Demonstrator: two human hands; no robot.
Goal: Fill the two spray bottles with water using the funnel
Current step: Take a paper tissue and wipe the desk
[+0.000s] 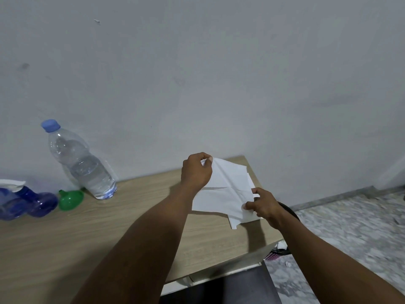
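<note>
Currently both hands are busy with a thin white paper tissue [225, 189] at the right end of the pale wood-grain bench [109, 233]. Fingers of the left hand [196, 172] are pinched closed on the tissue's far top corner; fingers of the right hand [263, 204] are pinched closed on its near lower edge, stretching the sheet between them above the bench.

Everything the task needs sits well apart, far to the left of both hands. 2 translucent blue plastic spray bottles [24, 202] lie at the left edge, partly cut off; whether their heads are attached cannot be told. Just beside them, to their right, a small green plastic funnel [71, 199] lies on its side, its spout toward the wall. A clear plastic water bottle with a pale blue cap [81, 163] stands upright behind the funnel, capped and partly full.

Judging from this layout, the left hand is nearer and would reach leftward for the funnel.
</note>
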